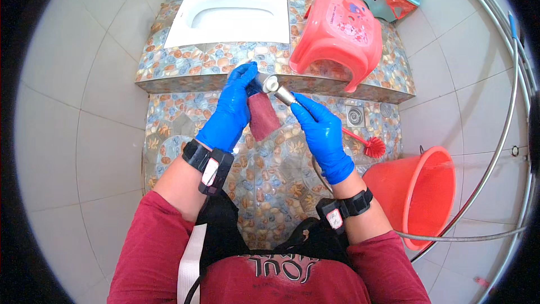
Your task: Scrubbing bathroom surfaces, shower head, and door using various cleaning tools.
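My left hand (pixel 234 103), in a wet blue rubber glove, is closed around a silvery metal fitting (pixel 265 81) with a white round end. A dark red cloth (pixel 263 118) hangs down from the same hand. My right hand (pixel 320 128), also gloved in blue, grips the metal end of a shower hose (pixel 285 96). That hose end points up and left at the fitting's white end; whether the two are joined I cannot tell. Both hands are above the floor in front of the raised step, and the fingers of the left hand partly hide the fitting.
Behind the step edge (pixel 185 84) lies a white squat toilet (pixel 228 42). A pink plastic stool (pixel 337 50) and a lidded bin (pixel 379 2) stand right of it. A floor drain (pixel 355 116), red brush (pixel 373 147), tilted red bucket (pixel 390 190) and metal hose (pixel 460 238) are at right.
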Motion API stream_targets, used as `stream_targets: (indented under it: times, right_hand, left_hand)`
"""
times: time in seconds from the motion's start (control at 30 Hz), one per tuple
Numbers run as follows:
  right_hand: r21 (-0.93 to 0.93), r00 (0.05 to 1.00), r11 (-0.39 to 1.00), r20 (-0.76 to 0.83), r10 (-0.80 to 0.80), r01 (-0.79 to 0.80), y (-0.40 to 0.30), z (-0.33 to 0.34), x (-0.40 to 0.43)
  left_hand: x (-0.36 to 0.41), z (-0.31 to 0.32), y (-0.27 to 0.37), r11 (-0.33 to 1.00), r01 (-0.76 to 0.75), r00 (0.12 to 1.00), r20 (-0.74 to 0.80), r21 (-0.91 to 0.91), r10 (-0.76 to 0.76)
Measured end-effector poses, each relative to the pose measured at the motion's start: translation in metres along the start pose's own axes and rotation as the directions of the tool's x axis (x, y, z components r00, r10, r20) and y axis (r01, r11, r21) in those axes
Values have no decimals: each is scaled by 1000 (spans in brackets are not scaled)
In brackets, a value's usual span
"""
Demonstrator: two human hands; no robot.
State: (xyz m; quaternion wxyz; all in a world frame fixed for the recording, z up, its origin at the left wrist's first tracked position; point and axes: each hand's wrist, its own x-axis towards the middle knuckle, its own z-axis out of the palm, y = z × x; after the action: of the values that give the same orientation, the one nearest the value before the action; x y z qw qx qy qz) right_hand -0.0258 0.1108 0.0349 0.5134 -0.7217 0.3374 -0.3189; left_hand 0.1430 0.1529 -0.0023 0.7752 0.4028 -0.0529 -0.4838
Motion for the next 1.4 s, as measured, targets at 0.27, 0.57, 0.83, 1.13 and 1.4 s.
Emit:
stream_targets:
  times: [0.27, 0.57, 0.83, 1.13, 1.4]
  right_hand:
    - [346, 936, 886, 279, 216, -308, 3, -14, 7]
    - [518, 931, 786, 308, 196, -337, 1, -8, 3]
    - [336, 940, 880, 180, 289, -335, -19, -2, -2]
    - [-301, 980, 942, -88, -180, 147, -8, 8, -7]
    - [-503, 948, 822, -19, -318, 266, -5, 6, -6]
  left_hand:
    - [-25, 32, 11, 982, -157, 986, 68, 106, 150]
    - [-32, 33, 21, 973, -226, 971, 88, 52, 221]
    - [-32, 31, 22, 906, -371, 928, 69, 202, 365]
    - [-36, 32, 14, 820, -412, 907, 90, 399, 412]
    - [-39, 34, 11, 786, -452, 888, 135, 421, 439]
